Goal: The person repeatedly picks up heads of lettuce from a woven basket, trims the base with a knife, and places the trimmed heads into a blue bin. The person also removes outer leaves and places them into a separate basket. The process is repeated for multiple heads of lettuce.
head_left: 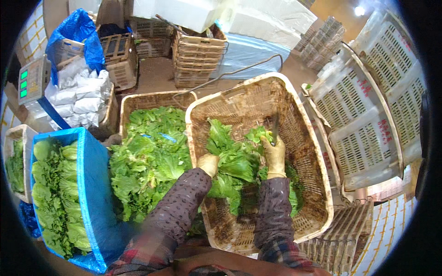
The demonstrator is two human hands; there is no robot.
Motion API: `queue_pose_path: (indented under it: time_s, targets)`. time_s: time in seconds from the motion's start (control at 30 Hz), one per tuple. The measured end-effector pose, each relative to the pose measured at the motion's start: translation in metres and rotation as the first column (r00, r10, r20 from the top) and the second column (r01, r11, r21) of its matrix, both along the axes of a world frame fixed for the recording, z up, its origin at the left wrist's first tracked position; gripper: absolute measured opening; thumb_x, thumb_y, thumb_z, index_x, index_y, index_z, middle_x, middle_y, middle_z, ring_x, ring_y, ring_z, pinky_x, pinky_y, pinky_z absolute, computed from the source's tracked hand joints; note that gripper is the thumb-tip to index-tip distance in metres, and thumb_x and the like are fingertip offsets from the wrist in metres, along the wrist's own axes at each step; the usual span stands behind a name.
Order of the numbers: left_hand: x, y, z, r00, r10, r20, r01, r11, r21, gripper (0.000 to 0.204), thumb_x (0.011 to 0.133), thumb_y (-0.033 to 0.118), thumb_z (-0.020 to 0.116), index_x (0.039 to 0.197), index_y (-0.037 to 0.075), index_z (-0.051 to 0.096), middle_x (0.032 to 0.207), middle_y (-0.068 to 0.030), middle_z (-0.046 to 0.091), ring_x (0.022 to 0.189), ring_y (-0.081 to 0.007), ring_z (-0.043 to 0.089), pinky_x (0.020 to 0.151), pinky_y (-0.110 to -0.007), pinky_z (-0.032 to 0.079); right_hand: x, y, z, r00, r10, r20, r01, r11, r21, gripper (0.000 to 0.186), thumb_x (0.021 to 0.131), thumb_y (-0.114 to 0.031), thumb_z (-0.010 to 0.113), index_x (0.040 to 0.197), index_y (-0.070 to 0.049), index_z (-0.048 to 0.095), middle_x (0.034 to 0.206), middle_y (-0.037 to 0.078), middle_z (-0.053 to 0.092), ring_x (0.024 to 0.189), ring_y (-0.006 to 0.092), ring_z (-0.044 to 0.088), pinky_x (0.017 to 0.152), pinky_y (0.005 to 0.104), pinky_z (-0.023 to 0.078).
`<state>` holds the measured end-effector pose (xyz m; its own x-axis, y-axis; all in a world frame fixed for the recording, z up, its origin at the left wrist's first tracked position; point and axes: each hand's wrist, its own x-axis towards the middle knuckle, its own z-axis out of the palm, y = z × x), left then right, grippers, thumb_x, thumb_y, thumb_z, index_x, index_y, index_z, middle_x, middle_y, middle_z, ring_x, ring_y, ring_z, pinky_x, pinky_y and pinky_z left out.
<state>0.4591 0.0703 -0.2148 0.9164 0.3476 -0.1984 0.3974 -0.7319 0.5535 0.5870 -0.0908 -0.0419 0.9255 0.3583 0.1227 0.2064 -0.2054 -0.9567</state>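
Both my hands wear yellowish gloves and reach into a tilted tan basket (pixel 317 184) that holds lettuce. My left hand (pixel 208 164) grips a head of green lettuce (pixel 235 161) from its left side. My right hand (pixel 275 156) is closed round a knife (pixel 275 129) whose dark blade points up and away, right beside the top leaves of that lettuce. More loose lettuce leaves (pixel 290 184) lie lower in the same basket.
To the left is a second tan basket (pixel 133 102) piled with lettuce, then a blue-lined box (pixel 92 184) of lettuce. A scale (pixel 32 79) and white bags (pixel 78 96) sit far left. White crates (pixel 363 106) stand on the right, stacked baskets (pixel 198 55) behind.
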Motion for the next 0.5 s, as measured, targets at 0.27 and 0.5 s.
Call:
queue_pose_path:
  time_s: [0.27,0.5]
  targets:
    - [-0.001,-0.079,-0.032,0.909,-0.253,-0.332,0.304,0.946,0.111,0.091,0.089,0.02,0.065,0.167,0.018,0.018,0.164,-0.023,0.034,0.144,-0.0396,0.044,0.114,-0.049,0.04,0.024,-0.065,-0.172,0.892,0.021,-0.451,-0.38,0.576,-0.724,0.104,0.08,-0.047,0.088,0.162,-0.012,0.034,0.162,0.017,0.042,0.15,0.0345,0.039,0.121,0.0455,0.035]
    - [0.026,-0.123,-0.078,0.946,-0.228,-0.232,0.153,0.941,-0.303,0.106,0.093,0.022,0.073,0.167,0.008,-0.002,0.1,-0.0227,0.075,0.08,-0.0348,0.071,0.067,-0.049,0.058,0.025,-0.12,-0.19,0.831,-0.047,-0.555,-0.275,0.831,-0.483,0.09,0.092,-0.04,0.077,0.162,-0.01,0.028,0.152,0.021,0.048,0.135,0.035,0.054,0.11,0.0468,0.046]
